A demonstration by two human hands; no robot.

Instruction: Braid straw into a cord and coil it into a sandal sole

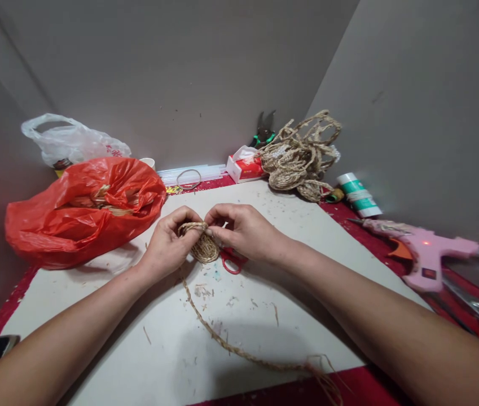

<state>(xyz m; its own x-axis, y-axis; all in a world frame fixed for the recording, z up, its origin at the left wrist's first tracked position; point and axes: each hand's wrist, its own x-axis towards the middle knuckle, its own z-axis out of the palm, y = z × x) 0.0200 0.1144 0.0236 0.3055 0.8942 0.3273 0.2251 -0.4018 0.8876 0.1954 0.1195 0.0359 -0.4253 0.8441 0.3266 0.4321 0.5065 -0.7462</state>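
Small tan coiled disc of braided straw rope (204, 246), held upright above white board, loose braid tail (222, 338) trailing down across it.

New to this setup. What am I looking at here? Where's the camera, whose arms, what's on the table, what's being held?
There is no machine: one camera worn on a person's head looks down at their own two bare hands. The left hand and right hand together pinch a small coiled disc of braided straw rope, whose loose tail trails toward the camera. Red-handled scissors lie under the right hand. On the white board and around it: a red plastic bag on the left, a heap of straw rope at the back, and a pink glue gun on the right.
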